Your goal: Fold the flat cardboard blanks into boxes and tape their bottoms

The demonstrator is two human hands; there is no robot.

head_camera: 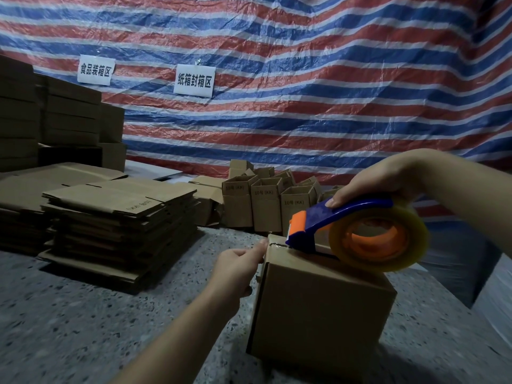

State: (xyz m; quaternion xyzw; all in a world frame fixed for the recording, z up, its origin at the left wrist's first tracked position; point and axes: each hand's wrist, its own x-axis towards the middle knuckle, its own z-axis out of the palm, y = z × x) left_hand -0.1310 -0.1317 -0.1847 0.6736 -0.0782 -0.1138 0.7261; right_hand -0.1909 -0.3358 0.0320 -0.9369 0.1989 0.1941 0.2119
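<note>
A folded brown cardboard box (318, 306) stands on the speckled floor in front of me, its closed flaps facing up. My right hand (371, 184) grips a blue and orange tape dispenser (346, 225) with a clear tape roll (379, 239); the dispenser's orange blade end rests on the box's top at its far left edge. My left hand (238, 270) holds the box's upper left corner, thumb at the top edge. A stack of flat cardboard blanks (119, 217) lies to the left.
Several folded open boxes (266, 200) stand behind the box I hold. Larger cardboard piles (55, 117) rise at the far left. A striped tarp (304, 79) with two paper signs hangs behind. White sheets (476, 261) lie at the right.
</note>
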